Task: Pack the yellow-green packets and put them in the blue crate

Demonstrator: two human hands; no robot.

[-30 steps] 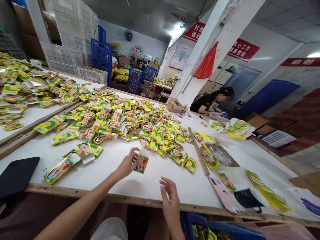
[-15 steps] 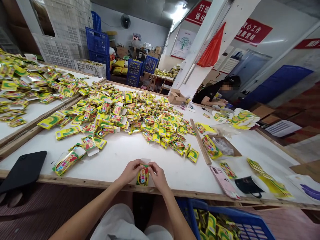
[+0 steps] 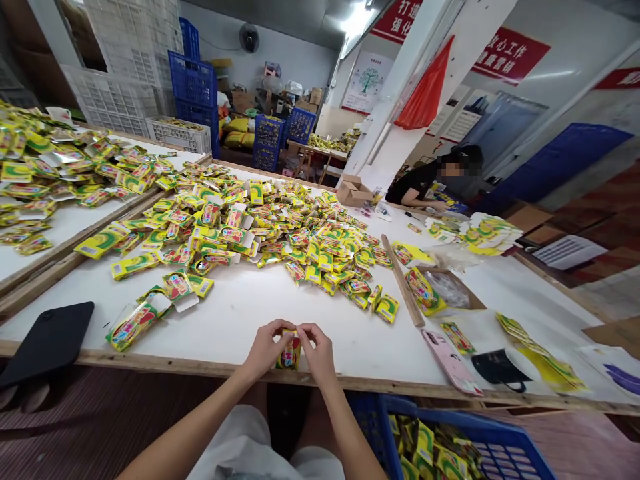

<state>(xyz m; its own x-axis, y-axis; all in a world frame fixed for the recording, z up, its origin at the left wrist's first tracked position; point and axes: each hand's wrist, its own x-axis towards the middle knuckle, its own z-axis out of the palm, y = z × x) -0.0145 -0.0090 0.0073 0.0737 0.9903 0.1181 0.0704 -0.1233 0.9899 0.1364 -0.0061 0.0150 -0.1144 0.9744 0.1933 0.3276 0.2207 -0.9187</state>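
Red banners and stacked crates stand behind a broad white worktop (image 3: 240, 313) edged in wood. Near the middle of its front edge, a small yellow-and-green printed carton (image 3: 289, 358) is held roughly upright, its picture panel facing the person; whether its base rests on the wood cannot be told. The left hand (image 3: 265, 350) and right hand (image 3: 316, 352) close in on its top end in a narrow pinch, probably because a light box needs steadying from both sides. Thus the carton hangs below and between the fingertips, its lower part uncovered, its top hidden by them.

Beyond the hands lies a heap of similar cartons (image 3: 280, 233), seemingly kept towards the back edge to leave working room in front. Left of the hands, a larger carton (image 3: 137, 320) lies near the front edge. To the right, a wooden strip (image 3: 403, 280) apparently fences off the heap; a pink phone (image 3: 453, 363) lies by the front edge. Below that edge, a blue crate (image 3: 480, 419) holds more cartons, within easy reach.
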